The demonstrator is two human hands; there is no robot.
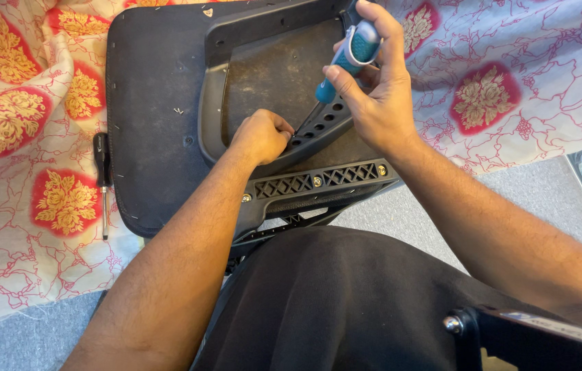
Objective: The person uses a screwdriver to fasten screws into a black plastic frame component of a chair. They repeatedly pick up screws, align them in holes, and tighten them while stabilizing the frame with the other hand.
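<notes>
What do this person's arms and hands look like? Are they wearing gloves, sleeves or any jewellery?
Both forearms are bare from the bottom of the picture up to the hands; no sleeves show. The left hand and right hand wear no gloves, and no rings, watch or bracelet are visible on them or the wrists. The forearms have some hair. The only clothing in sight is a dark garment over the lap.

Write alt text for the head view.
A right hand drives a blue-handled screwdriver into a black chair frame while the left hand steadies the tip. A second screwdriver lies on the floral cloth alongside.
</notes>
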